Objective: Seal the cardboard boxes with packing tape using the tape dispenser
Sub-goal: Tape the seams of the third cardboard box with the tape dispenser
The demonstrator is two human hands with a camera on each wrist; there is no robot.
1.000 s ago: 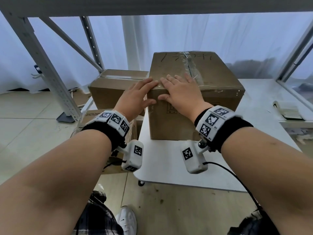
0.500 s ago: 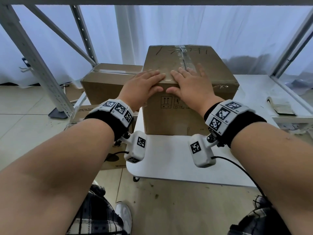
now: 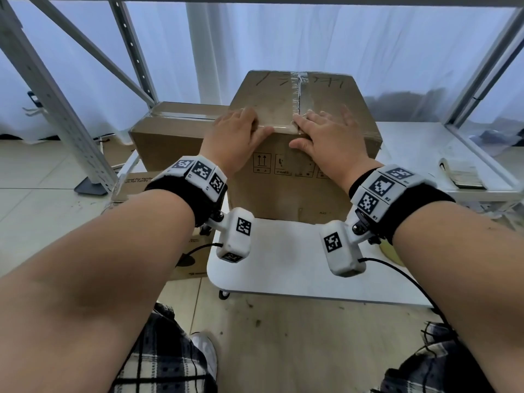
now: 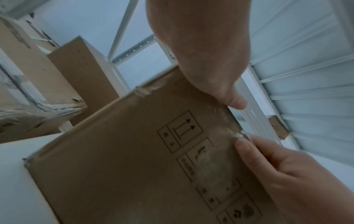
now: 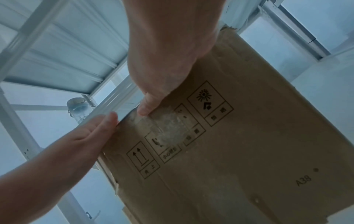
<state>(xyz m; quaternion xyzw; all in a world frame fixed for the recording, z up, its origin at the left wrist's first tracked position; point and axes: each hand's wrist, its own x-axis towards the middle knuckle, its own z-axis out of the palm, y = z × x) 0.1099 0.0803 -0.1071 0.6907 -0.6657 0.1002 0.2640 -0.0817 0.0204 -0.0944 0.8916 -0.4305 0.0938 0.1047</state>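
A large cardboard box [image 3: 300, 177] stands on a white table [image 3: 283, 268], with clear packing tape [image 3: 298, 92] along its top seam and down the front face [image 5: 168, 128]. My left hand [image 3: 235, 134] and right hand [image 3: 326, 137] lie flat over the near top edge, one each side of the seam. Fingers rest on the lid and thumbs press the front face. The left wrist view shows the left thumb [image 4: 235, 103] on the box front [image 4: 134, 166]. In the right wrist view, the right thumb [image 5: 145, 109] touches the tape end. No tape dispenser is in view.
A smaller taped box [image 3: 175, 129] stands behind to the left, and more boxes [image 3: 136, 182] sit on the floor below it. Grey rack uprights [image 3: 56, 109] stand left and right. A stack of papers [image 3: 459, 174] lies on the right shelf.
Both hands have shifted from the box's left corner to its middle and spread apart along the near top edge. The box front now faces me squarely.
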